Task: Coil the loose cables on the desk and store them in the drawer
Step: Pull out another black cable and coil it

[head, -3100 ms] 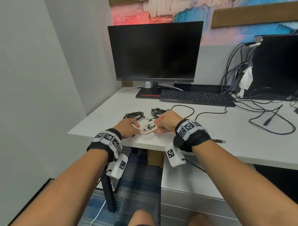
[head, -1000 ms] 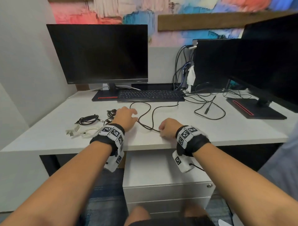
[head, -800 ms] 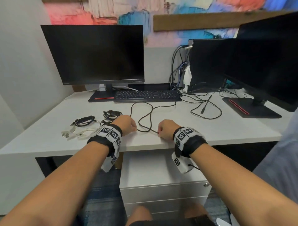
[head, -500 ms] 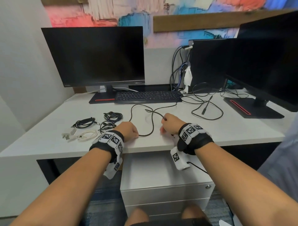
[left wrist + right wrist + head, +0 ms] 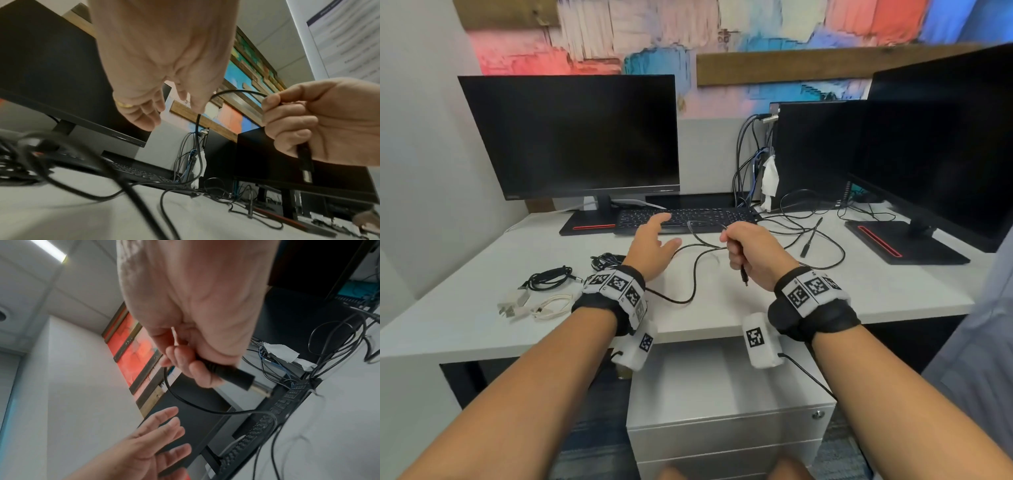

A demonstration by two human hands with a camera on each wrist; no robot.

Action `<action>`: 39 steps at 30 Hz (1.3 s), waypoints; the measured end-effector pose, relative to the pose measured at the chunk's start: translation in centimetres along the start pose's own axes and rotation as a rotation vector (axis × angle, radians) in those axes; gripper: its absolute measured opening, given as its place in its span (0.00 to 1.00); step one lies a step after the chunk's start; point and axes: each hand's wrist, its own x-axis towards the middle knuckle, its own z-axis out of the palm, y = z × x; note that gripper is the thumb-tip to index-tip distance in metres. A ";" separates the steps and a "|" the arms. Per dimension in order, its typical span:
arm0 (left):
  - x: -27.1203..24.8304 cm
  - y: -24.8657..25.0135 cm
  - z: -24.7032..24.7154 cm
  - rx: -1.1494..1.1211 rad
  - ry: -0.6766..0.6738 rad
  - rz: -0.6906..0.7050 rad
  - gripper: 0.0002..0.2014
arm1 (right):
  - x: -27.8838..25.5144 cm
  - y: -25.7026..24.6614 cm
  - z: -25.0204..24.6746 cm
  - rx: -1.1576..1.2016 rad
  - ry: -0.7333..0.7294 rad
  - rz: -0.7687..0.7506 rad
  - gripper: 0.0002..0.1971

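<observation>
While your right hand (image 5: 753,255) is raised above the desk (image 5: 859,287) with its fingers curled round the black cable (image 5: 697,270) near its plug, which hangs below your fist, your left hand (image 5: 652,250) hovers beside it with fingers spread and holding nothing. From your grip the cable arcs forward, then drops to the desk and loops toward your left wrist. Coiled cables (image 5: 549,279) lie further left, and the drawer unit (image 5: 726,431) stands closed under the desk.

I can read no text anywhere. Wristbands (image 5: 616,286) carry only black-and-white square marker patterns. Poster (image 5: 347,37) on the wall in the left wrist view has printed lines, too blurred to make out.
</observation>
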 end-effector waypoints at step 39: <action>-1.5 4.3 1.4 0.383 -0.308 0.316 0.18 | 3.3 -2.5 -3.4 -0.161 0.315 -0.307 0.10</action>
